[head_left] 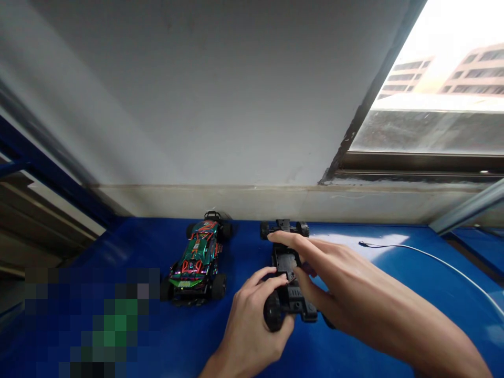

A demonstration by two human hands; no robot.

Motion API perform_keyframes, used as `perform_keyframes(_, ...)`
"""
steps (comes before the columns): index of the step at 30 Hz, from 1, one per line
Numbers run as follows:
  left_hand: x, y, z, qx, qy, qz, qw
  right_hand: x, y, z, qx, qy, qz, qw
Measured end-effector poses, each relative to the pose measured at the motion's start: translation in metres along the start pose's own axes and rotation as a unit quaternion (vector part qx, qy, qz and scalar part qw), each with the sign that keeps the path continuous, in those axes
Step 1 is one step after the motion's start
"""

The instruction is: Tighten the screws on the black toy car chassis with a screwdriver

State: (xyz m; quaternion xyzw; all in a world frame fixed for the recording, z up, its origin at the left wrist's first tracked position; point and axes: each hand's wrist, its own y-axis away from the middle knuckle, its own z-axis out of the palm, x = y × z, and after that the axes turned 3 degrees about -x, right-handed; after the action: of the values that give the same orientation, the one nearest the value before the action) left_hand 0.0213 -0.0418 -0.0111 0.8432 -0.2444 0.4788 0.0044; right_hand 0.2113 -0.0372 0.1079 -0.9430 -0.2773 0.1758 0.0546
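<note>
A black toy car chassis (289, 257) lies on the blue surface, its flat underside apparently facing up and its wheels at both ends. My left hand (258, 315) is closed around its near left wheel, with fingertips on the chassis middle. From the right, my right hand (323, 268) reaches over the chassis; its thumb presses near the middle and the index finger stretches toward the far axle. The right hand covers much of the chassis's right side. To the left stands a second toy car (197, 254) with a green and red shell, apart from both hands.
A white cable (427, 251) with a dark plug runs across the blue surface (244, 252) on the right. Behind is a grey wall (220, 105) with a window (433, 121) at right. Blue metal framing (43, 173) stands on the left. The lower left corner is pixelated.
</note>
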Motion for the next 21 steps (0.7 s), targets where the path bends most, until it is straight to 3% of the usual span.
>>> perform_keyframes(5,-0.001,0.000,0.000,-0.004,-0.005,-0.003,1.000,0.001,0.000,0.000,0.016,0.078,0.041,0.996)
perform_keyframes(8,-0.002,0.000,0.000,-0.002,-0.010,-0.008,1.000,0.006,-0.002,0.002,0.018,0.116,0.027,0.993)
perform_keyframes(17,0.002,-0.001,-0.002,-0.008,0.008,-0.013,1.000,-0.004,0.000,-0.002,-0.003,0.000,0.020,1.000)
perform_keyframes(21,0.003,-0.002,-0.001,-0.015,0.010,-0.015,1.000,-0.004,-0.005,-0.003,-0.012,0.040,0.061,0.997)
